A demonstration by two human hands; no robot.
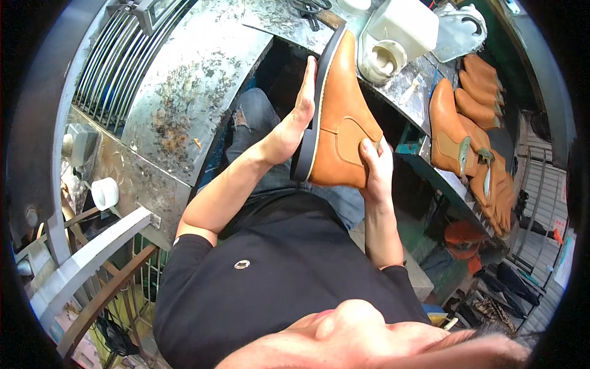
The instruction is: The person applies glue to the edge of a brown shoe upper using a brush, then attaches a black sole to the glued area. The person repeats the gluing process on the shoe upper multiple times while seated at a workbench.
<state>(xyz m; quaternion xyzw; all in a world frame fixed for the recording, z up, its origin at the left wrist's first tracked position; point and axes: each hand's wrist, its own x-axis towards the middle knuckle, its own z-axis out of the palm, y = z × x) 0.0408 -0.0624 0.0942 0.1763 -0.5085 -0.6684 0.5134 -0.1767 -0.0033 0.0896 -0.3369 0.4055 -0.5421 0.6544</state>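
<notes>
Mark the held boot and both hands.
Boot [337, 106]: head view, on the tan upper.
Left hand [291, 129]: head view, near the thumb's base.
Right hand [379, 171]: head view, near the thumb's base.

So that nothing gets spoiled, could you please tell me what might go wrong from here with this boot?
The boot might slip, since the left hand lies flat against its dark sole, leaving the right hand to grip its shaft. Its toe appears close to the white container, so a careless swing could knock it.
</notes>
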